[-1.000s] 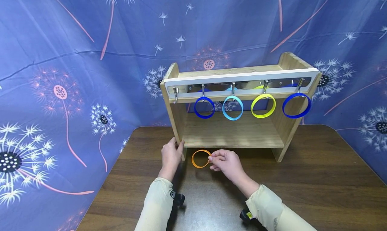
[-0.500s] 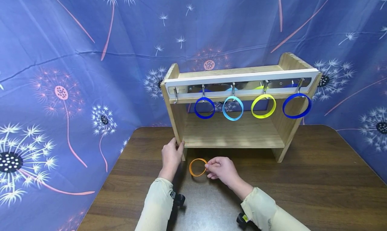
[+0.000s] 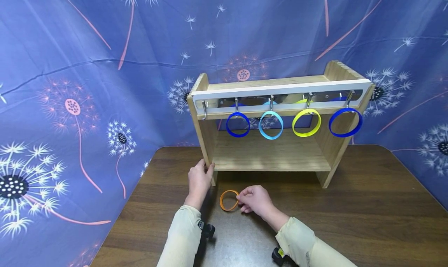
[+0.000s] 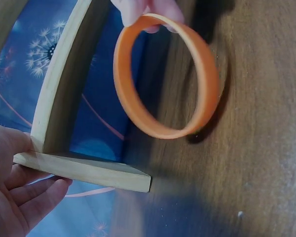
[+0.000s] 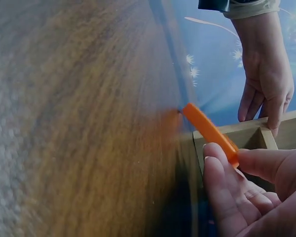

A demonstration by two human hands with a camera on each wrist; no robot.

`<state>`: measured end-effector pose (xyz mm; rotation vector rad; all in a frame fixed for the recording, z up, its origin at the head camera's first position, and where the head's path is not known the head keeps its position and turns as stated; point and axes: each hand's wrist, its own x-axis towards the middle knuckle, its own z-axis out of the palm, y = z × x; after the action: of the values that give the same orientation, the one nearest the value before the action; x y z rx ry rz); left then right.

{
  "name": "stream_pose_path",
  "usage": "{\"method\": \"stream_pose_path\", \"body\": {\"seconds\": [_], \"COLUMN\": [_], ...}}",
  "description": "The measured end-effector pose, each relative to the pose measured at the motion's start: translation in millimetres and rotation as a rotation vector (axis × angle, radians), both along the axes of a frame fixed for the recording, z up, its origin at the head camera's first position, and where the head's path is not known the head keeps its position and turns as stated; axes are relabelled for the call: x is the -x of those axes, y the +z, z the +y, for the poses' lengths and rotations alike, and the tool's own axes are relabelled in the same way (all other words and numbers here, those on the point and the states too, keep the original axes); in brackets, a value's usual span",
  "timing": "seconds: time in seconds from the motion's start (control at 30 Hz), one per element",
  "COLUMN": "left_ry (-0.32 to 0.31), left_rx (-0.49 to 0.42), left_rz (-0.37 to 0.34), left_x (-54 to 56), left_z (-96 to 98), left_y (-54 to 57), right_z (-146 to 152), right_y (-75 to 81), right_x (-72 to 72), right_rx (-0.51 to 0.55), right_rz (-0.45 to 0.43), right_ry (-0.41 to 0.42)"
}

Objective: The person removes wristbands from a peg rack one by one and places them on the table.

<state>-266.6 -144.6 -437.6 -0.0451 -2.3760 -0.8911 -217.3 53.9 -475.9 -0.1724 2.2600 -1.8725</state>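
Observation:
My right hand (image 3: 257, 201) pinches an orange ring (image 3: 221, 202) by its right side, low over the table in front of the shelf. In the right wrist view the orange ring (image 5: 207, 129) shows edge-on between thumb and fingers. My left hand (image 3: 200, 181) grips the lower left side panel of the wooden shelf (image 3: 269, 164); in the left wrist view that hand (image 4: 19, 182) wraps the panel with thumb and fingers on opposite faces. Along the shelf's front hang a dark blue ring (image 3: 228, 129), a light blue ring (image 3: 260, 130), a yellow ring (image 3: 306, 135) and another dark blue ring (image 3: 344, 135).
A white rail (image 3: 283, 89) with several metal hooks runs across the shelf's top front. The leftmost hook (image 3: 204, 110) bears no ring. The brown wooden table (image 3: 385, 205) lies beneath, and a blue patterned cloth (image 3: 105, 84) hangs behind.
My right hand has moved toward the near side of the table and slightly left, carrying the orange ring with it. My left hand keeps its hold on the shelf panel.

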Motion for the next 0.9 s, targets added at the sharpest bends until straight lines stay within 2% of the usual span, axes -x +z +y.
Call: {"method": "stream_pose_path", "body": {"seconds": [0.2, 0.4, 0.9], "left_ry": [-0.004, 0.001, -0.002], "left_rx": [0.005, 0.004, 0.002], "left_rz": [0.008, -0.015, -0.027], "left_x": [-0.1, 0.1, 0.1], "left_z": [0.3, 0.0, -0.5], "left_y": [1.0, 0.5, 0.7], "right_z": [-0.4, -0.2, 3.1], "right_y": [-1.8, -1.4, -4.4], "right_x": [0.4, -0.4, -0.1], "right_rx": [-0.092, -0.168, -0.249], "right_rz": [0.020, 0.022, 0.060], "right_ry": [-0.027, -0.038, -0.036]}}
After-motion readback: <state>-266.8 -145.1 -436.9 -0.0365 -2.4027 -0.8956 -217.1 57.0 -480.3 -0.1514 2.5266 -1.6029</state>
